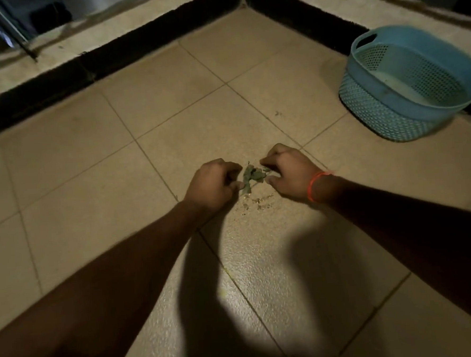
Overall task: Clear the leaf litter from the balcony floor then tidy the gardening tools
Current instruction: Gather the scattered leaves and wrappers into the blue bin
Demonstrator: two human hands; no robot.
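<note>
Both hands are seen low over the floor at frame centre, knuckles up. The left hand (214, 183) is curled, fingers bent inward, its thumb and fingertips touching the edge of a small clump of leaf litter (252, 177). The right hand (289, 172) is likewise curled, fingertips at the clump's opposite side; a thin orange band (316, 185) is worn at that wrist. Whether either hand actually has leaves pinched cannot be told. The litter is dull green, crumpled, flat-lying, held between the two hands on the tile. Fine brown crumbs (257, 200) are scattered just below it. The floor tiles (169, 99) are beige, matte, lightly stippled, with narrow grout lines. A light-blue plastic basket (385, 114), oval, perforated, with a cut-out handle, is noted at upper right, well apart.
</note>
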